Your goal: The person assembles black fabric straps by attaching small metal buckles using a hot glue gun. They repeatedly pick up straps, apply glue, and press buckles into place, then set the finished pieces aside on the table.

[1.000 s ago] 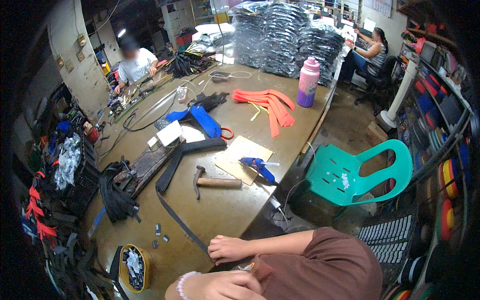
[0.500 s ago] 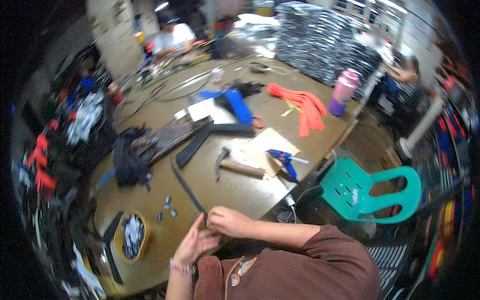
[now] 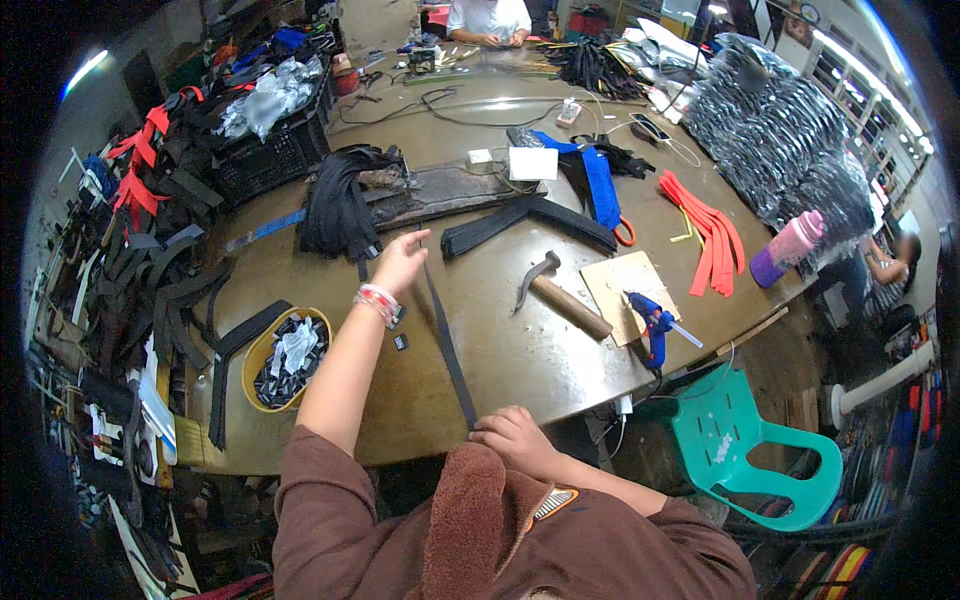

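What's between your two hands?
A black strap runs across the table from near the left hand to the right hand, in the head view.

The head view looks from the wearer's own head, forward and steeply down over the brown shirt, which lies nearest, along the lower edge. The right hand comes close below centre, the left hand farther out. The fisheye lens takes in the surface broadly, bending its near edge, and reaches a seated co-worker at the far top, cropped by the frame. A black crate marks the left side, a green plastic chair the lower right; darkness rings the corners.
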Demonstrator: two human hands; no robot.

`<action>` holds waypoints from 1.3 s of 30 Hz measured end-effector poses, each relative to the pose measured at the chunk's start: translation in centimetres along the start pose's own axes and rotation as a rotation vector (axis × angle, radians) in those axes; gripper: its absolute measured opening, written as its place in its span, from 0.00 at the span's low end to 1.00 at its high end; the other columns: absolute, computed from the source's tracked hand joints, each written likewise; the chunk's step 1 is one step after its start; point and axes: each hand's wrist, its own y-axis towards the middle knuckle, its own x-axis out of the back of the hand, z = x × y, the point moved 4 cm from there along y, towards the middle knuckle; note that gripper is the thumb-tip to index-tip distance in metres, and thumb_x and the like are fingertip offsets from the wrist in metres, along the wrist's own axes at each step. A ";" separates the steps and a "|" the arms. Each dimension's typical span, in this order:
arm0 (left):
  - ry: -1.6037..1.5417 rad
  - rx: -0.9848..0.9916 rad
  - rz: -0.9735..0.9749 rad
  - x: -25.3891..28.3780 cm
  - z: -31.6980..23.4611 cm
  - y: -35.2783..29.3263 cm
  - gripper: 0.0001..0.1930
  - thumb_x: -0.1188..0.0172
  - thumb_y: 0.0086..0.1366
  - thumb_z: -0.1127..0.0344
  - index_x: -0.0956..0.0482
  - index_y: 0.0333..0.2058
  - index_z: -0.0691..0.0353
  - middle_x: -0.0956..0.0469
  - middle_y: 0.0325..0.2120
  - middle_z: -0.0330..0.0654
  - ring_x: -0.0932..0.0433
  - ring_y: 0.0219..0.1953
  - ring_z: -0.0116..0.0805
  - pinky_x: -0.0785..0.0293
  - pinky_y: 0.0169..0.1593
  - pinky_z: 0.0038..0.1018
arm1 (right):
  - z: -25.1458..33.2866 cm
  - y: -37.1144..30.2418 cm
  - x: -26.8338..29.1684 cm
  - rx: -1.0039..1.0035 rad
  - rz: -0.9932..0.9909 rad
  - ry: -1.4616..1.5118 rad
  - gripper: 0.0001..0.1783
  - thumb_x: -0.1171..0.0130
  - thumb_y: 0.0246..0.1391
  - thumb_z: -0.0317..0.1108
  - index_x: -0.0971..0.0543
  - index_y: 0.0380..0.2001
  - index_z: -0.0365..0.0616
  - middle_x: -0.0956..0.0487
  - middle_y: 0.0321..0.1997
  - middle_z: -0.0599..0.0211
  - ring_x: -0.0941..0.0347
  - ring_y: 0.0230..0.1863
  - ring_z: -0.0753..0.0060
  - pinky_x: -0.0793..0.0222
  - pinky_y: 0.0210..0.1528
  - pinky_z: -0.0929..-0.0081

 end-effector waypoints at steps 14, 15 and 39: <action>0.586 -0.387 -0.201 1.4 0.8 -14.4 0.15 0.42 0.59 0.62 0.25 0.44 0.59 0.28 0.45 0.45 0.32 0.51 0.47 0.36 0.55 0.37 | 0.0 0.9 -0.5 0.036 -0.116 0.011 0.14 0.34 0.41 0.37 0.21 0.35 0.51 0.24 0.39 0.75 0.30 0.44 0.69 0.38 0.46 0.66; 0.594 -0.421 -0.096 0.6 0.6 -14.6 0.18 0.42 0.59 0.59 0.26 0.46 0.59 0.29 0.47 0.45 0.33 0.53 0.47 0.38 0.57 0.39 | 0.0 1.1 -0.5 0.029 -0.102 0.027 0.14 0.34 0.41 0.36 0.20 0.35 0.51 0.24 0.39 0.75 0.30 0.44 0.69 0.38 0.46 0.66; 0.876 -0.304 0.170 -4.0 0.0 -16.3 0.39 0.48 0.55 0.34 0.39 0.60 0.52 0.43 0.63 0.38 0.51 0.67 0.44 0.64 0.66 0.54 | -18.3 -10.4 15.7 -0.966 -0.530 -0.282 0.23 0.34 0.48 0.41 0.27 0.44 0.40 0.25 0.43 0.51 0.28 0.41 0.59 0.32 0.41 0.63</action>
